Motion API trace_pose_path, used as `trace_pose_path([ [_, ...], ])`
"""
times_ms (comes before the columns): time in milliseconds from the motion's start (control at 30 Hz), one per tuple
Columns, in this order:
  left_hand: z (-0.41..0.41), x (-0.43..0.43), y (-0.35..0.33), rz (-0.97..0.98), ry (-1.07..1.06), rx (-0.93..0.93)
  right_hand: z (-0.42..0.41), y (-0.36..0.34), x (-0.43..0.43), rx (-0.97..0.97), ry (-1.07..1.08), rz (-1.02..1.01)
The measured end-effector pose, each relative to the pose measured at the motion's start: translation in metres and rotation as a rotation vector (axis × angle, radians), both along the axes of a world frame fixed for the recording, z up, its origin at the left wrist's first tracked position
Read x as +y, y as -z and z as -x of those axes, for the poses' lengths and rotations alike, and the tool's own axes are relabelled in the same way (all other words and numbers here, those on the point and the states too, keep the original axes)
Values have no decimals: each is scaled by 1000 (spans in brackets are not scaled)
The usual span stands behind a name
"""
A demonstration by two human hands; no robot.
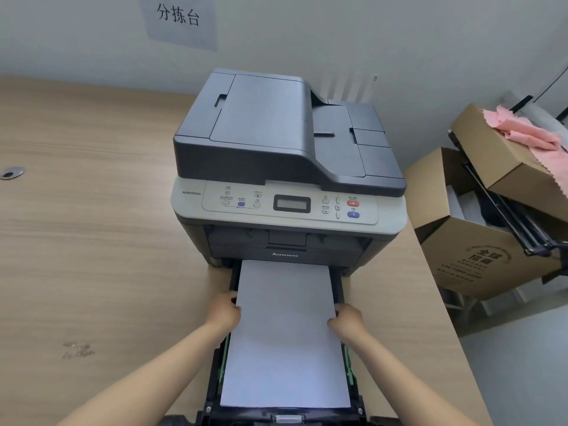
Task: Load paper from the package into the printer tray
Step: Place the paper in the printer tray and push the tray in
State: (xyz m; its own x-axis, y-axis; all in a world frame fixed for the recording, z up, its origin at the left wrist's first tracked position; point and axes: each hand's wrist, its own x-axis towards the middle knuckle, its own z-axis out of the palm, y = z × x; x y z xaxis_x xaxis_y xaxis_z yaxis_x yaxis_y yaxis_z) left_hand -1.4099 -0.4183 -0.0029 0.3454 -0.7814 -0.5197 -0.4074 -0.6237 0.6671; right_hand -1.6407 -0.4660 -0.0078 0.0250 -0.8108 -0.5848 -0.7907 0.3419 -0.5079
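Observation:
A grey and black printer (285,167) stands on a wooden desk (92,210). Its black paper tray (339,290) is pulled out toward me. A stack of white paper (285,339) lies in the tray, its far end under the printer's front. My left hand (222,312) grips the stack's left edge and my right hand (347,321) grips its right edge, about mid-length. Green guides show along both tray sides. No paper package is in view.
Open cardboard boxes (479,256) with pink cloth (528,133) and a black metal part stand to the right, beyond the desk edge. A round cable grommet (12,173) sits in the desk at the far left. A paper sign (181,20) hangs on the wall.

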Motion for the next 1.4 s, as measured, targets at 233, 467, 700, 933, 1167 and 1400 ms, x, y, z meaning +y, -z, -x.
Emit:
trace_pose_path([
  [233, -4, -12, 1, 76, 136, -150, -9, -7, -12, 239, -158, 78],
  [467, -6, -10, 10, 1, 319, -428, -7, 1, -12, 355, -295, 82],
  [700, 2, -7, 17, -13, 430, -536, -7, 4, -10, 538, -426, 170],
  [933, 4, 4, 20, 9, 498, -549, -9, 7, -7, 552, -535, 178],
  [1167, -9, 14, 17, 122, 520, -299, 5, 4, 2, 318, -476, 198],
  [1400, -31, 36, 7, -108, 588, -489, 34, -6, 13, 386, -451, -55],
])
